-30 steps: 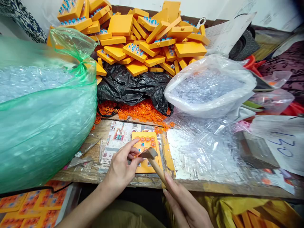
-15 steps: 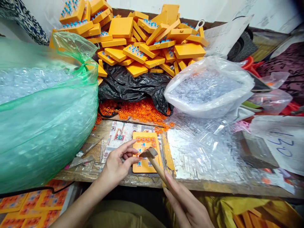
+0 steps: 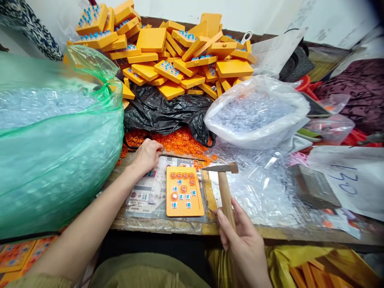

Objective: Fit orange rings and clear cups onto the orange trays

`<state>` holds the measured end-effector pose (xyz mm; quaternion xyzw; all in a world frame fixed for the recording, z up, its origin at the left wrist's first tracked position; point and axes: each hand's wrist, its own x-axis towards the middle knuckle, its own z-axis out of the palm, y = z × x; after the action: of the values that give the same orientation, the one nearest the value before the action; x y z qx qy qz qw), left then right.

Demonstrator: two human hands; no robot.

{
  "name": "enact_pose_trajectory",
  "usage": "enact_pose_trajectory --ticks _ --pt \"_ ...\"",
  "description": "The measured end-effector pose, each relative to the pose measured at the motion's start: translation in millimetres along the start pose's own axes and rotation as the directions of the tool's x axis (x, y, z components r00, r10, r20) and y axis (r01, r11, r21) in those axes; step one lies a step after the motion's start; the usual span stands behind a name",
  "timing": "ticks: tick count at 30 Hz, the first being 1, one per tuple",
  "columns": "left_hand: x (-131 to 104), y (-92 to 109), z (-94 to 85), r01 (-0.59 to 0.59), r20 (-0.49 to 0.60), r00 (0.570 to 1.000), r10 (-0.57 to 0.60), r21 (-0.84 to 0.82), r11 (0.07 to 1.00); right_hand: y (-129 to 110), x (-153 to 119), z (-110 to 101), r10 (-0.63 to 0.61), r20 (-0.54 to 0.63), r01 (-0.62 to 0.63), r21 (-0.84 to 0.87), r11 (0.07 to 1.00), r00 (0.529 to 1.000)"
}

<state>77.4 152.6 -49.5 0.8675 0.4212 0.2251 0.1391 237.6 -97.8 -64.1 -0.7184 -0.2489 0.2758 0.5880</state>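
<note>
An orange plastic plate [image 3: 183, 192] with small blue squares and several orange rings lies flat near the bench's front edge. My right hand [image 3: 243, 240] grips the wooden handle of a small hammer [image 3: 223, 182], whose metal head is raised to the right of the plate. My left hand [image 3: 147, 155] reaches forward to the loose orange rings [image 3: 177, 143] spilled behind the plate, with its fingers curled at the edge of the heap. Whether it holds a ring is hidden.
A big green bag of clear parts [image 3: 57, 144] fills the left. A white bag of clear parts [image 3: 258, 116] sits right of centre. Stacked orange plates [image 3: 177, 56] rest on black plastic [image 3: 168, 110] behind. Papers [image 3: 351, 180] lie at right.
My left hand left the plate and reached forward to the orange rings. My right hand lifted the hammer off the plate and swung it to the right.
</note>
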Motion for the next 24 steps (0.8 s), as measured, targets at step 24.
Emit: enact_pose_trajectory --ticks 24 --pt "-101.5 74.7 19.1 -0.169 -0.074 0.986 0.152 -0.399 0.901 11.1 -26.6 -41.7 -0.363 0.355 0.482 -0.347 0.805 0.862"
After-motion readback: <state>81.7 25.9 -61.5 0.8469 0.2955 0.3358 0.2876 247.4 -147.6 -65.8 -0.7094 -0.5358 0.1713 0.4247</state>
